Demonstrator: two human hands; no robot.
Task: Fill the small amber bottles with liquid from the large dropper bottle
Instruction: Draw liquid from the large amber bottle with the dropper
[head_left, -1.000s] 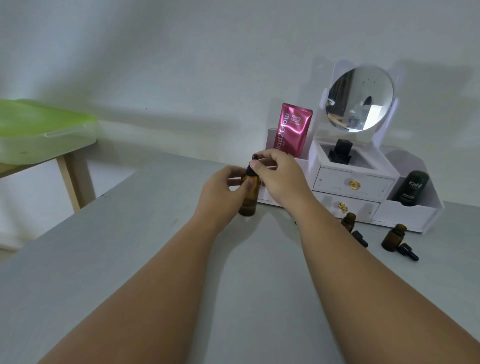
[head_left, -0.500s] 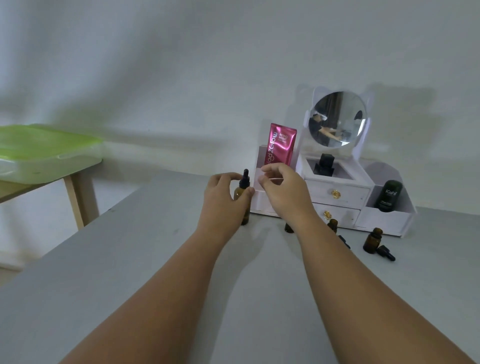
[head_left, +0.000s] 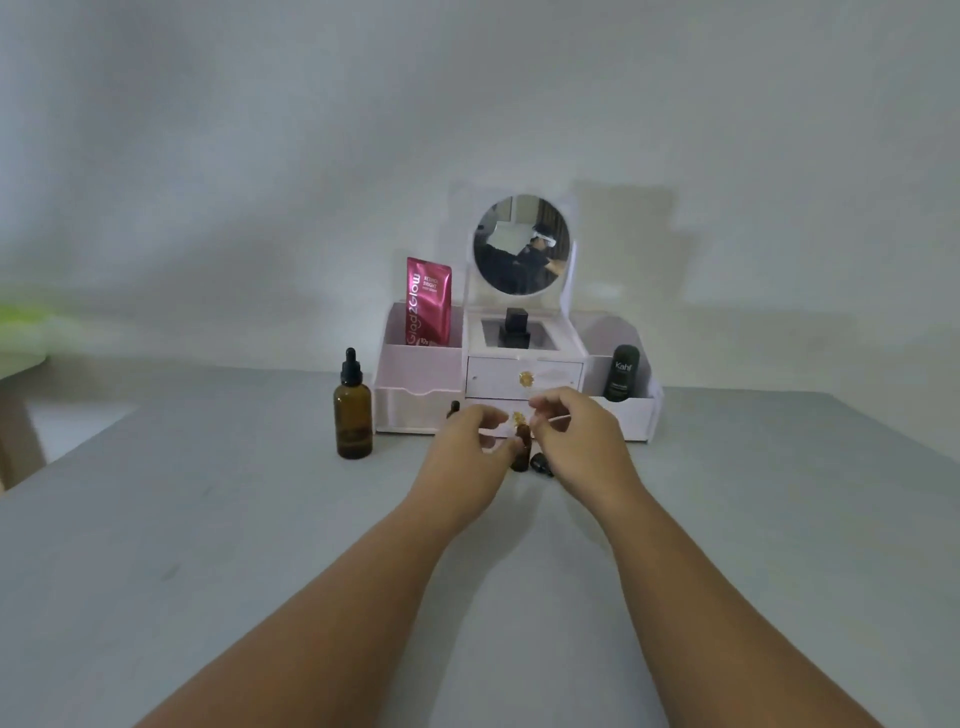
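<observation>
The large dropper bottle (head_left: 353, 410) stands upright and capped on the grey bench (head_left: 208, 519), near the far edge, just beside the left end of a white organiser (head_left: 415, 400). In front of the organiser's drawers, the left hand (head_left: 467, 447) pinches a small amber bottle (head_left: 521, 447) between thumb and fingertips. The right hand (head_left: 576, 441) hovers close over the bottle's neck, fingers curled together; whether it grips anything I cannot tell. A black dropper cap (head_left: 540, 462) lies on the bench just beside the bottle.
</observation>
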